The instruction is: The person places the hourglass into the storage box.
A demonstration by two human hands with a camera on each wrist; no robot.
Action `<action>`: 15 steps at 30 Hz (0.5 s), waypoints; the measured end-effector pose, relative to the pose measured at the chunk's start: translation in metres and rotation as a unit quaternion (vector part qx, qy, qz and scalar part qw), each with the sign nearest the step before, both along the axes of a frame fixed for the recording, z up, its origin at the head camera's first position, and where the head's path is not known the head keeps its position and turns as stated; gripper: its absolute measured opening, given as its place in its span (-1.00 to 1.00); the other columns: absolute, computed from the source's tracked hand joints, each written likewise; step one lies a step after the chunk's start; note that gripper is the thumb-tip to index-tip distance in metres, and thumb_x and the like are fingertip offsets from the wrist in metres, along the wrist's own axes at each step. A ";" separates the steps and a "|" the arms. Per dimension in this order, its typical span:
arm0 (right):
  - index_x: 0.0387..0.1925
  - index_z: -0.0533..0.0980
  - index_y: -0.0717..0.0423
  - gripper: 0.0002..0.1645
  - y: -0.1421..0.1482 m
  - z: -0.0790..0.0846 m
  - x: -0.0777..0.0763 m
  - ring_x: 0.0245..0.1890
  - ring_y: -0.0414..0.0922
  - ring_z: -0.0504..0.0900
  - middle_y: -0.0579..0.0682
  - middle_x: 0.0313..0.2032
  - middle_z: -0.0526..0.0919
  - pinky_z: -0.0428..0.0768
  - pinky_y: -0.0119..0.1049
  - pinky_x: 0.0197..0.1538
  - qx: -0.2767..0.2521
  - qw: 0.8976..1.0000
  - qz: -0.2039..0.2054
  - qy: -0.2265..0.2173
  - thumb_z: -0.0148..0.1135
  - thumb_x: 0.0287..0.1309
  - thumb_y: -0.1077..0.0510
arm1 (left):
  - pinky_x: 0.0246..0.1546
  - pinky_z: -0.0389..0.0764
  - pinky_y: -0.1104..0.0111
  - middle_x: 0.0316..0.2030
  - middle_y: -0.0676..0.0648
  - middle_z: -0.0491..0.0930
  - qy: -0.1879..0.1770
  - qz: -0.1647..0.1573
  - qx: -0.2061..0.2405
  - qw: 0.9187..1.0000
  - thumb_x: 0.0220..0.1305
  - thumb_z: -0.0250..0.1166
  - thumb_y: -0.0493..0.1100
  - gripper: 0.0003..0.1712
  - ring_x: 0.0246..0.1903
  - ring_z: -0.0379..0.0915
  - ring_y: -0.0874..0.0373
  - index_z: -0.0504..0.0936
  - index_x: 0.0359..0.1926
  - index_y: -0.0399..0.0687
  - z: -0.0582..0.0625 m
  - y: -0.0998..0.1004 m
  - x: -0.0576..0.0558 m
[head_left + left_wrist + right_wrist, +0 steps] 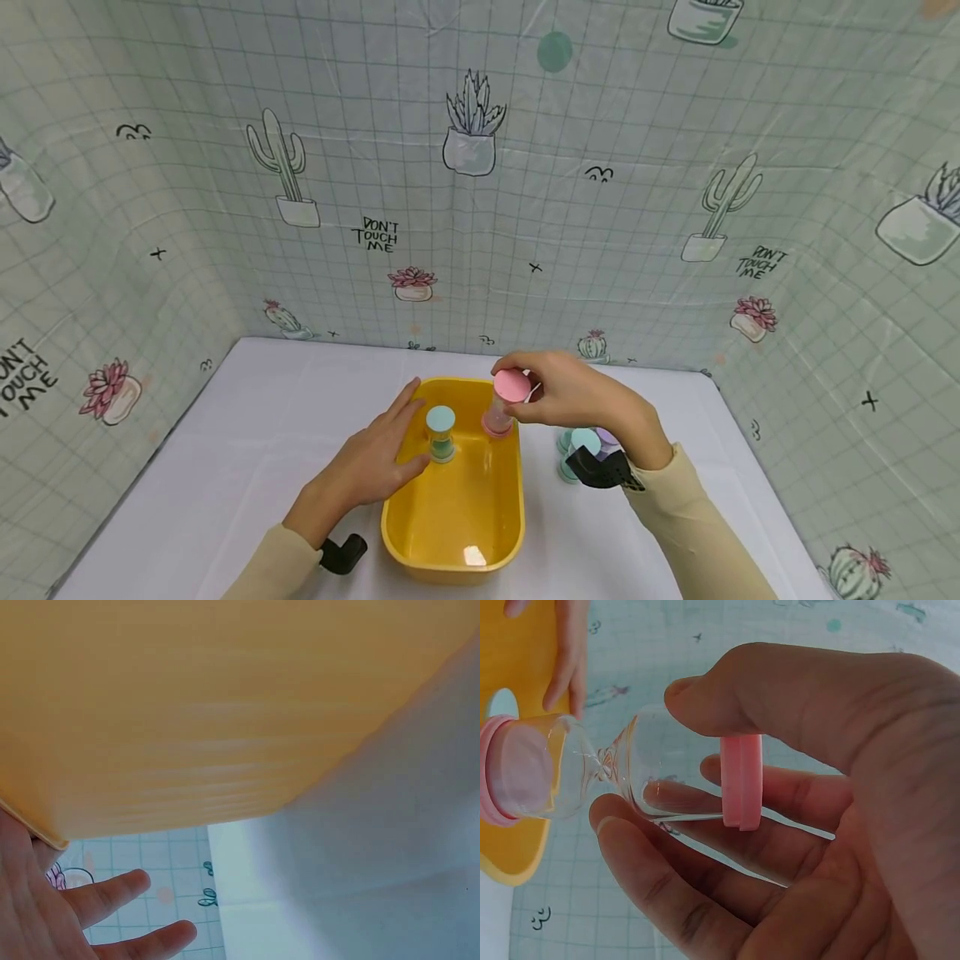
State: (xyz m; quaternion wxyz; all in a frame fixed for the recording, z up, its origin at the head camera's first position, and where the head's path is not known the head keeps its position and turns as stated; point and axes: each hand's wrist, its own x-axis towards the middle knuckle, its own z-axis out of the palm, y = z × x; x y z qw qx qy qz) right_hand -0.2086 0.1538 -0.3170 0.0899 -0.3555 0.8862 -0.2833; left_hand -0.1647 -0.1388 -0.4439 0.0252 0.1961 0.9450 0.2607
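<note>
Pink-capped hourglass [500, 410], grasped between thumb and fingers of the right hand [573, 392], at the one o'clock corner of a yellow bin [453, 517]; a teal-capped hourglass [441, 434] stands inside toward eleven, the left hand [378, 458], fingers extended, rests at the rim toward ten, and teal and purple pieces [583, 442] sit outside at three

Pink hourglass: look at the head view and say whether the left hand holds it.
No, the right hand holds the pink hourglass, while the left hand is at the edge of the yellow tub.
</note>
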 end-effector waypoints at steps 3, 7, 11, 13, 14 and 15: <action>0.08 0.61 0.05 -0.60 -0.006 -0.001 -0.003 -0.35 -0.20 0.62 -0.10 -0.18 0.70 0.69 -0.37 -0.24 0.012 1.000 0.005 -0.007 0.38 0.20 0.16 | 0.30 0.48 -0.21 0.68 0.03 -0.23 -0.007 0.002 0.000 1.000 0.35 0.26 0.09 -0.10 0.49 0.25 -0.18 0.18 0.58 -0.12 -0.001 0.000 0.001; 0.08 0.61 0.04 -0.62 -0.014 -0.002 -0.007 -0.29 -0.21 0.62 -0.10 -0.14 0.71 0.67 -0.38 -0.18 0.025 0.999 0.014 -0.019 0.41 0.22 0.14 | 0.32 0.46 -0.20 0.68 0.03 -0.24 -0.011 0.006 -0.003 1.000 0.33 0.27 0.11 -0.06 0.50 0.23 -0.17 0.15 0.61 -0.09 -0.002 0.001 0.001; 0.05 0.63 0.04 -0.61 -0.022 -0.003 -0.012 -0.26 -0.21 0.62 -0.11 -0.12 0.71 0.65 -0.38 -0.14 0.038 0.999 0.022 -0.019 0.46 0.20 0.10 | 0.31 0.46 -0.21 0.68 0.05 -0.25 -0.011 0.008 -0.002 1.000 0.33 0.28 0.11 -0.05 0.50 0.24 -0.16 0.13 0.61 -0.07 -0.001 0.001 0.001; 0.03 0.63 0.03 -0.62 -0.026 -0.005 -0.015 -0.25 -0.20 0.62 -0.12 -0.13 0.71 0.65 -0.38 -0.12 0.043 0.998 0.025 -0.024 0.48 0.19 0.09 | 0.29 0.48 -0.22 0.68 0.05 -0.24 -0.007 0.006 -0.001 1.000 0.34 0.28 0.09 -0.06 0.48 0.25 -0.18 0.14 0.61 -0.09 -0.001 0.001 0.001; 0.03 0.64 0.03 -0.61 -0.027 -0.007 -0.017 -0.24 -0.20 0.62 -0.13 -0.13 0.72 0.65 -0.38 -0.11 0.045 0.998 0.026 -0.025 0.49 0.18 0.09 | 0.28 0.49 -0.23 0.68 0.05 -0.24 -0.005 0.005 0.000 1.000 0.35 0.28 0.09 -0.07 0.48 0.26 -0.19 0.15 0.60 -0.10 0.000 0.001 0.001; 0.04 0.64 0.04 -0.60 -0.029 -0.009 -0.019 -0.23 -0.19 0.62 -0.12 -0.12 0.72 0.65 -0.38 -0.11 0.045 0.998 0.029 -0.030 0.50 0.18 0.09 | 0.27 0.50 -0.23 0.68 0.05 -0.24 -0.003 0.005 0.000 1.000 0.35 0.28 0.08 -0.07 0.47 0.27 -0.19 0.15 0.60 -0.11 0.000 0.001 0.001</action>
